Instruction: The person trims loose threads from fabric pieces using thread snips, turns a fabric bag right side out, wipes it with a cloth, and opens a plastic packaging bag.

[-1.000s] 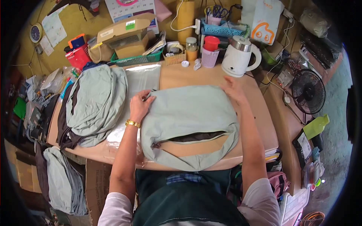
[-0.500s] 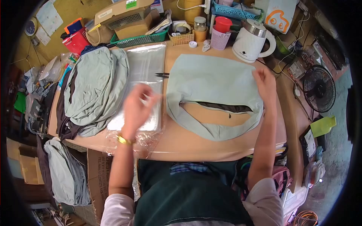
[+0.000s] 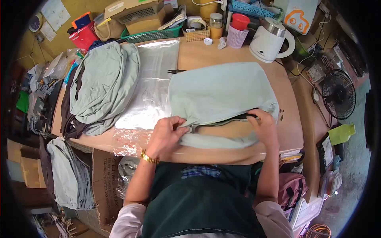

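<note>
A pale grey-green cloth shoulder bag lies flat on the table, its strap looped toward me. Along its near edge runs a zipper opening with dark lining at the right end. My left hand pinches the bag at the opening's left end, where the strap joins. At the right end, my right hand grips the opening's edge between thumb and fingers. Dark pointed scissors or snips stick out from beneath the bag's left edge.
Clear plastic bags lie left of the bag, beside a pile of similar cloth bags. Along the back stand a green basket, a jar, a lilac cup and a white kettle. A fan is at right.
Both hands have come down onto the bag's zipper edge, the left moving right and the right moving left. The bag has shifted and tilted slightly, and its opening has narrowed.
</note>
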Motion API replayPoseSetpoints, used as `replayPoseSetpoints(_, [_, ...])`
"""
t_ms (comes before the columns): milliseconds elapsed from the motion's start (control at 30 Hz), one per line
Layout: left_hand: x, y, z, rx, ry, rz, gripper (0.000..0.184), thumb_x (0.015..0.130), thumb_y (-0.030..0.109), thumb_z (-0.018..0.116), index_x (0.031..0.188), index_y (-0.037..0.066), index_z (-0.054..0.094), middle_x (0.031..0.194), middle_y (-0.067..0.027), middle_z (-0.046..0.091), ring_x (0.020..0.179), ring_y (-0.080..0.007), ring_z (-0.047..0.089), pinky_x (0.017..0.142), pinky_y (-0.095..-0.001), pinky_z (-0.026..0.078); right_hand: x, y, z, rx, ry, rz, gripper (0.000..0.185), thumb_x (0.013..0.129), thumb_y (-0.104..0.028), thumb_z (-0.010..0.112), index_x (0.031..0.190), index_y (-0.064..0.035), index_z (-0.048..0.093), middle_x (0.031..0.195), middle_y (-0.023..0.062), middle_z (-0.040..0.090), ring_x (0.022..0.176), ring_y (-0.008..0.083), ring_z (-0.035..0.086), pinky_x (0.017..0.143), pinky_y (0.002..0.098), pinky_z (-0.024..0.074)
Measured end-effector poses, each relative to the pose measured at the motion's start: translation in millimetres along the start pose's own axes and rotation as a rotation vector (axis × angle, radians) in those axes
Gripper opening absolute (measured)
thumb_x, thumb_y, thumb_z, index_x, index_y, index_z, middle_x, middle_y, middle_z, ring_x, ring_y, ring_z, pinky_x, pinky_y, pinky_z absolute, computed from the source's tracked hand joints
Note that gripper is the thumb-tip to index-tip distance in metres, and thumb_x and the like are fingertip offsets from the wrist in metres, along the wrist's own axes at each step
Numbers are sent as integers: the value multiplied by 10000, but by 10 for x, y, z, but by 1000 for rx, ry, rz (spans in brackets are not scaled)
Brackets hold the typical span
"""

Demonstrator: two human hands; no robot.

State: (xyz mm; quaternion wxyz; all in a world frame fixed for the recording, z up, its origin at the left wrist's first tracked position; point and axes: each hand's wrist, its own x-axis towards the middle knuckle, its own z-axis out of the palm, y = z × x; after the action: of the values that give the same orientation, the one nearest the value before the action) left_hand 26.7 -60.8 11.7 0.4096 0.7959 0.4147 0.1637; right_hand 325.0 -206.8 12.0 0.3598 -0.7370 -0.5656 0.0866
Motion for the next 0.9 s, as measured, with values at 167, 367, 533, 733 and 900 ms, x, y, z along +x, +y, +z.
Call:
replayPoseSetpoints(167, [-323,182,109,-210,1,33,288,810,84,723,1078,-4,664,803,-132,706,678,-174,656,640,-303,512,-334,-897,821,401,-208,112,249,810,-161,763,930,14,633,828,152,695,770,287,699,696,361,548])
replayPoseSetpoints(367, [-470,213,169,-164,50,169,205,809,112,726,968,-9,679,717,-152,666,603,-230,639,570,-350,485,-588,-942,1066,585,-88,166,234,821,-121,765,954,17,631,892,159,684,761,262,692,666,347,536])
replayPoseSetpoints(533, [-467,335,147,179,75,123,210,808,160,736,758,-4,613,582,-183,564,522,-343,565,511,-411,428,-603,-954,1058,482,212,-202,191,834,-46,718,1016,-12,670,813,118,588,653,210,557,585,342,455])
replayPoseSetpoints(733, [-546,325,149,199,26,141,226,815,130,714,716,-5,562,574,-179,554,511,-354,552,500,-418,418,-597,-836,1001,318,179,-113,62,829,-24,677,833,-56,624,765,64,624,699,249,568,684,348,413])
replayPoseSetpoints(900, [-618,200,-123,232,148,157,181,811,91,698,729,1,565,576,-175,549,513,-349,545,500,-417,414,-322,-43,451,-115,513,-85,126,798,-50,650,836,-115,549,830,37,666,787,255,615,753,407,386])
